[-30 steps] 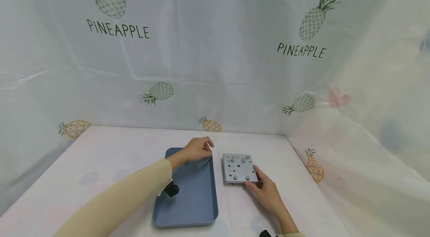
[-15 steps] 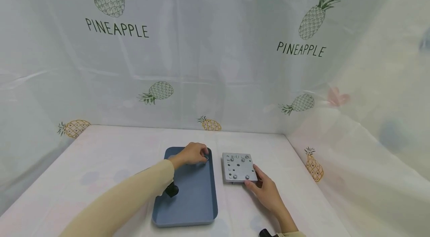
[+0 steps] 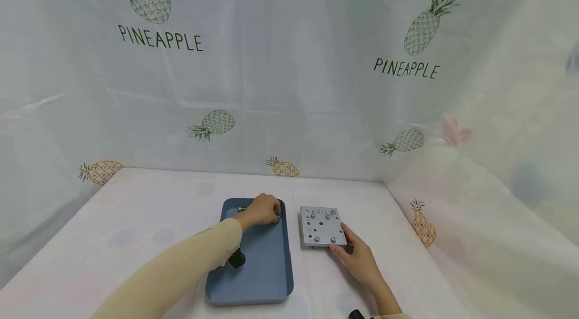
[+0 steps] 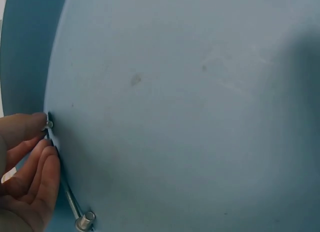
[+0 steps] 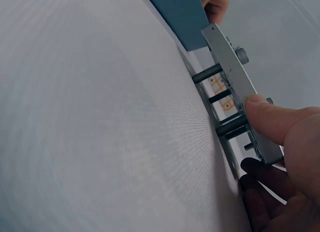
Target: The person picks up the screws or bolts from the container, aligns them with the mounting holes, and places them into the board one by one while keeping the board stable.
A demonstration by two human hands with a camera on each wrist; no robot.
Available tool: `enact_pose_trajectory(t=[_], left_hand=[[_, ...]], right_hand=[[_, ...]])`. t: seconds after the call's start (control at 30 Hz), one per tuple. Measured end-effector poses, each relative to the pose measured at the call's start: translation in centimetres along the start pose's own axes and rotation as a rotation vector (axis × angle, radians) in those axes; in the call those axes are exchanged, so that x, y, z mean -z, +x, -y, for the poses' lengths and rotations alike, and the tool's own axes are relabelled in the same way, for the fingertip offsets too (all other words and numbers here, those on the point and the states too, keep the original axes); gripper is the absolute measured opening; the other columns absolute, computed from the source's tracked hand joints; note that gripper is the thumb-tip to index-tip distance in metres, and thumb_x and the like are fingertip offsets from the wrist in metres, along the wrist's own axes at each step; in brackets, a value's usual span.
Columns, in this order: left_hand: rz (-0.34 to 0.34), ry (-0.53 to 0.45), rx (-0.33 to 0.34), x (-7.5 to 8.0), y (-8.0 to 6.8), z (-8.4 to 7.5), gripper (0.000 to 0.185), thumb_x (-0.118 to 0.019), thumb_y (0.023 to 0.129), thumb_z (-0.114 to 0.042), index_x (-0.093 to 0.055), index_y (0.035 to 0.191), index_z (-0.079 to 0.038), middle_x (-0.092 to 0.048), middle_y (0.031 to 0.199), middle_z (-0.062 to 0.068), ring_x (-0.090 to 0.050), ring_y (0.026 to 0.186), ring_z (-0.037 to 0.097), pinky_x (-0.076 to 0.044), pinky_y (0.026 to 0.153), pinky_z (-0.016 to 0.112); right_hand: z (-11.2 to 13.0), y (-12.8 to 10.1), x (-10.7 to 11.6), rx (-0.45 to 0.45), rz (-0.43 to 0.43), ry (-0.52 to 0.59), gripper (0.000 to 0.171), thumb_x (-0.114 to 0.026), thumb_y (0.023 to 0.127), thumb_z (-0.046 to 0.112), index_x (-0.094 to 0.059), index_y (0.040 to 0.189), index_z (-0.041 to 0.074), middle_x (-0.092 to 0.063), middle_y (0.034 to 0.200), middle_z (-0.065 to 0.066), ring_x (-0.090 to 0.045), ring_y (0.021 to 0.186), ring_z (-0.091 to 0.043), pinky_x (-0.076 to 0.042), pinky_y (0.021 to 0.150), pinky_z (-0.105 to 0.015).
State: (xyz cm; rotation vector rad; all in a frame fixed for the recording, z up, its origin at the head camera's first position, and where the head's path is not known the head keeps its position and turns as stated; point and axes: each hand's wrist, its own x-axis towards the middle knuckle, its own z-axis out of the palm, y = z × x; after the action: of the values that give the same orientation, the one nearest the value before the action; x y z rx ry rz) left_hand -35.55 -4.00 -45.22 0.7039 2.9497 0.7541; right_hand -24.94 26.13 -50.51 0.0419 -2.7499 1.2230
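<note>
Pinching bolt between fingers (tray corner).

Makeshift recording booth, probably indoors

Pineapple-print cloth screens the walls and drapes the table; little else shows.

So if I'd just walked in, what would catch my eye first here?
Probably the pineapple-print cloth hung all round the white table. Then the two hands at the table's middle: the left hand reaches into the far end of a blue tray, its fingers pinching a small metal bolt, while the right hand holds the near corner of a grey metal plate dotted with holes and screws, just right of the tray.
</note>
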Motion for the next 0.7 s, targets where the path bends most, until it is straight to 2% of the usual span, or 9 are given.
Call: enact_pose_trajectory(t=[0.2, 0.33, 0.47, 0.7], left_hand=[[-0.024, 0.01, -0.064, -0.39, -0.05, 0.35, 0.008, -0.082, 0.086, -0.003, -0.076, 0.085, -0.008, -0.067, 0.079, -0.002, -0.058, 0.075, 0.015, -0.054, 0.073, 0.036], [-0.036, 0.021, -0.099, -0.49, -0.08, 0.42, 0.012, -0.082, 0.085, 0.0, -0.075, 0.082, -0.008, -0.067, 0.078, -0.002, -0.058, 0.075, 0.015, -0.054, 0.074, 0.036], [-0.026, 0.056, -0.118, -0.31, -0.28, 0.19, 0.012, -0.082, 0.086, 0.001, -0.075, 0.082, -0.008, -0.068, 0.079, -0.001, -0.058, 0.076, 0.016, -0.054, 0.074, 0.038], [0.003, 0.072, -0.137, 0.36, -0.92, -0.51, 0.017, -0.08, 0.084, 0.006, -0.072, 0.078, -0.007, -0.065, 0.075, -0.001, -0.055, 0.071, 0.016, -0.051, 0.067, 0.035]], right_hand=[[-0.06, -0.12, -0.07, 0.01, -0.002, 0.0, 0.086, -0.081, 0.095, 0.038, -0.04, 0.163, 0.004, -0.058, 0.151, -0.023, -0.066, 0.123, -0.025, -0.054, 0.104, -0.044], [0.01, -0.17, -0.04, 0.01, -0.003, -0.001, 0.086, -0.081, 0.095, 0.037, -0.04, 0.163, 0.004, -0.058, 0.152, -0.023, -0.065, 0.126, -0.027, -0.053, 0.106, -0.046], [0.07, -0.2, -0.03, 0.007, -0.003, -0.002, 0.086, -0.081, 0.095, 0.038, -0.04, 0.163, 0.004, -0.058, 0.152, -0.022, -0.066, 0.124, -0.026, -0.053, 0.105, -0.046], [0.06, -0.19, -0.03, 0.008, -0.005, 0.002, 0.086, -0.081, 0.095, 0.038, -0.04, 0.163, 0.005, -0.058, 0.152, -0.022, -0.065, 0.127, -0.027, -0.052, 0.107, -0.047]])
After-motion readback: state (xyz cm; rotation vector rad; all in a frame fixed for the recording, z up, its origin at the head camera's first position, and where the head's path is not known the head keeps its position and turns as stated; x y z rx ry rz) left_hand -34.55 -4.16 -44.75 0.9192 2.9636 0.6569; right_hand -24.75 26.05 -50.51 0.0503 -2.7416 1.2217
